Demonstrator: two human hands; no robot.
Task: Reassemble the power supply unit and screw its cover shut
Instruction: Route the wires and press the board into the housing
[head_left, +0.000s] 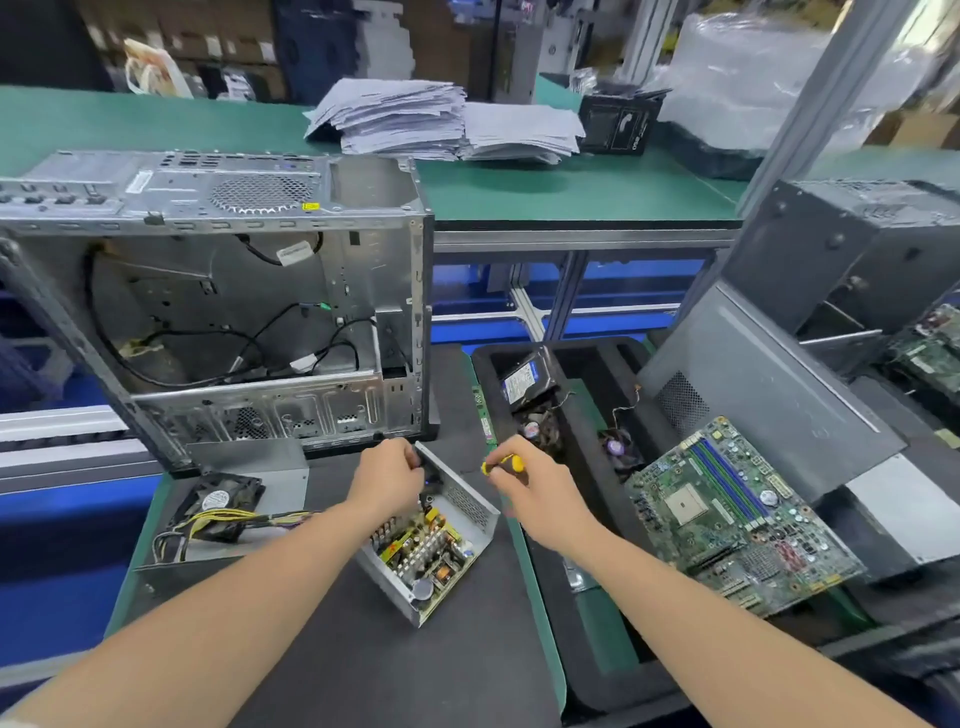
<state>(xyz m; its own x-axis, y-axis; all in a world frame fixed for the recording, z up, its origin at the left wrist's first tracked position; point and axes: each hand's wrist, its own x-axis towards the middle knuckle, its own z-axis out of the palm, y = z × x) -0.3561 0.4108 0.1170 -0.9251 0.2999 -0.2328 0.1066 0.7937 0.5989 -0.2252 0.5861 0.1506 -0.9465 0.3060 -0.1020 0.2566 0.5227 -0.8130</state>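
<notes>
On the dark surface, front-centre, the PSU chassis is set w/ its open side up and the circuit board exposed. It appears tipped, and its long axis runs diagonally, w/ the near corner toward the person and the far end toward the PC case behind. Its mesh wall is on the R side. The far end is gripped by the L hand, fingers curled over the top edge. A yellow-black screwdriver is held in the R hand just R of the chassis, fingers clamped round the handle; the tip can't be seen. The cover, w/ fan and yellow cable bundle, is laid apart to the L, beside the L forearm. A motherboard is propped at R, near a black tray w/ an HDD.
</notes>
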